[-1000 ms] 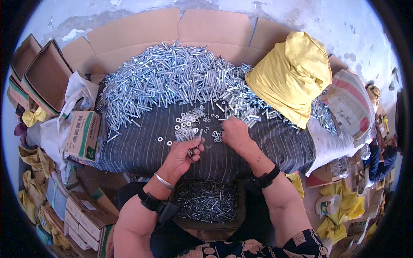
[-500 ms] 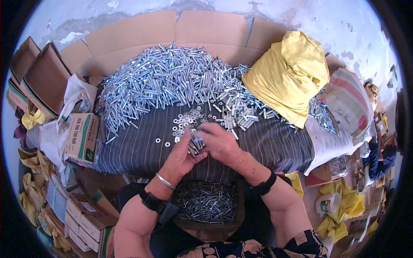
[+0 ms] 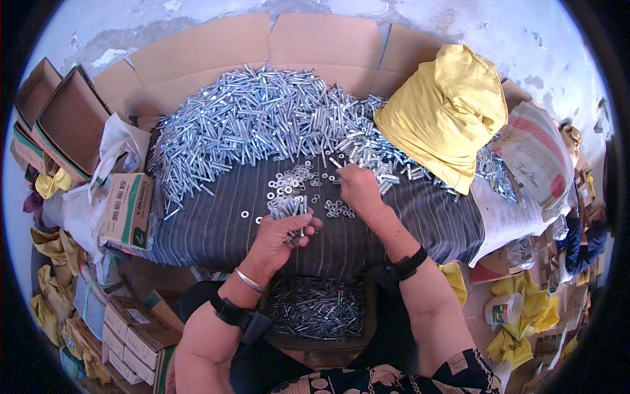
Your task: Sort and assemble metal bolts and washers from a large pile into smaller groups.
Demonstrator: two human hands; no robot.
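A bunch of shiny metal bolts (image 3: 287,207) stands out of my left hand (image 3: 281,235), whose fingers are wrapped round them over the near part of the striped cloth. My right hand (image 3: 361,189) is farther off to the right, at the near edge of the bolt pile (image 3: 252,121). Its fingers are pinched together, and a single bolt (image 3: 335,162) shows at the fingertips. Between the hands lie loose flat washers (image 3: 292,178). A small cluster of rings (image 3: 339,209), washers or nuts, sits just beside my right wrist.
Dark striped cloth (image 3: 197,230) covers the table, with cardboard (image 3: 321,43) along its back. A yellow sack (image 3: 446,118) rests at the right on the bolts. Below the front edge, a box of bolts (image 3: 318,312) stands between my knees. A carton (image 3: 126,210) is at the left.
My right hand has moved away from my left hand, right and forward to the pile's edge. The bolts in my left hand and the small ring cluster now show plainly.
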